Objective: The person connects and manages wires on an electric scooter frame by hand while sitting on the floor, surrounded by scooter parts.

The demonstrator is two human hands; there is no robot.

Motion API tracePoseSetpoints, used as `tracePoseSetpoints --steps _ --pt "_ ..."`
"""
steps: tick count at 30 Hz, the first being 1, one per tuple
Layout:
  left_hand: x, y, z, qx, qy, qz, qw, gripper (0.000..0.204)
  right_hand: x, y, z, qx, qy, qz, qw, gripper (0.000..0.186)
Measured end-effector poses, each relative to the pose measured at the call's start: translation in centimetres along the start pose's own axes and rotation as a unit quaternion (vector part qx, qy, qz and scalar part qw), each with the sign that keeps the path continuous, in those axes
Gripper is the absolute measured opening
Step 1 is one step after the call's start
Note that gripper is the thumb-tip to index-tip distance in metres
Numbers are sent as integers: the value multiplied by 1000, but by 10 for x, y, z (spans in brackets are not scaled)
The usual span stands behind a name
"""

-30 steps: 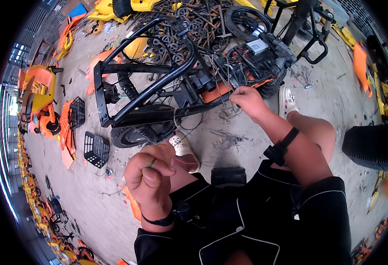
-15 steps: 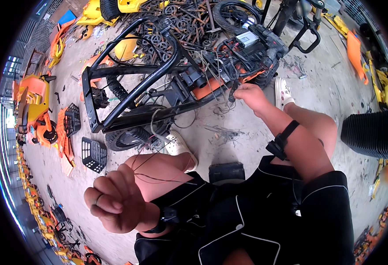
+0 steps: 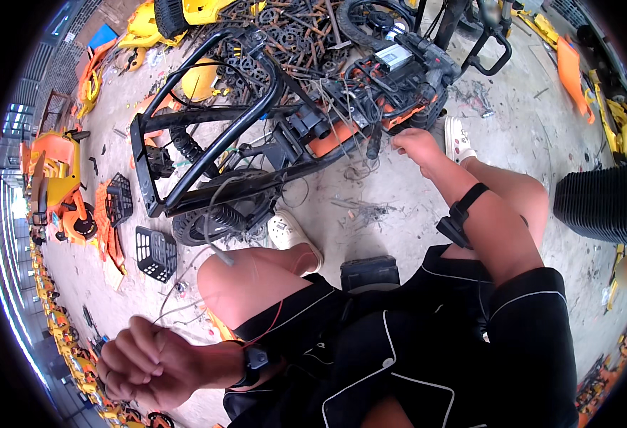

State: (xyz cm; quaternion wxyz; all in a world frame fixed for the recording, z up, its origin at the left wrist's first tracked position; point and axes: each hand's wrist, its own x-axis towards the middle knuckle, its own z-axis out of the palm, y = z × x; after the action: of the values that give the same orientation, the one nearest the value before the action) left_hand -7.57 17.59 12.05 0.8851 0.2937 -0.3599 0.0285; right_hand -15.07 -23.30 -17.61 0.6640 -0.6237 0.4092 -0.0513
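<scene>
My left hand (image 3: 146, 364) is a loose fist at the lower left, closed on thin wires (image 3: 173, 308). These run up past my knee to a grey-sheathed cable (image 3: 221, 254), which leads to a black vehicle frame (image 3: 246, 114). A red wire (image 3: 274, 322) loops near my left wrist. Ahead of me, my right hand (image 3: 419, 150) has its fingers pinched together beside a black cylindrical grip (image 3: 374, 143) hanging from a tangle of wiring (image 3: 342, 107). What these fingers hold, if anything, is hidden.
The frame lies with its wheel (image 3: 185, 227) on the concrete floor. A black plastic basket (image 3: 154, 252) lies at the left. Behind is a heap of rusty metal parts (image 3: 285, 43). Stacked black bins (image 3: 599, 208) stand at the right, and a low black object (image 3: 369, 272) sits between my legs.
My left hand has moved down and left, drawing the wires and the grey cable toward me. My right hand has shifted slightly right, away from the black grip.
</scene>
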Motion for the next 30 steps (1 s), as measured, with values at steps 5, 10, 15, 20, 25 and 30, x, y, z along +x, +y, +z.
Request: tracePoseSetpoints --steps 5,10,15,20,25,30 --pt "-19 -66 13 41 -32 -114 992 27 -45 -66 21 129 -191 -55 971 28" --pt "-30 -104 23 92 -84 -193 973 32 -79 -103 29 212 -292 -86 929 28" --pt "-38 -123 17 52 -81 -250 963 31 -97 -124 35 278 -333 -62 899 28" --pt "-38 -131 5 24 -62 -262 963 37 -93 -134 34 203 -308 -86 925 25" --pt "-34 -135 -1 -26 -45 -284 958 35 -92 -139 28 0 -209 -200 957 22" --pt "-34 -136 -4 -43 -47 -291 955 34 -96 -136 18 -446 -126 -303 833 19"
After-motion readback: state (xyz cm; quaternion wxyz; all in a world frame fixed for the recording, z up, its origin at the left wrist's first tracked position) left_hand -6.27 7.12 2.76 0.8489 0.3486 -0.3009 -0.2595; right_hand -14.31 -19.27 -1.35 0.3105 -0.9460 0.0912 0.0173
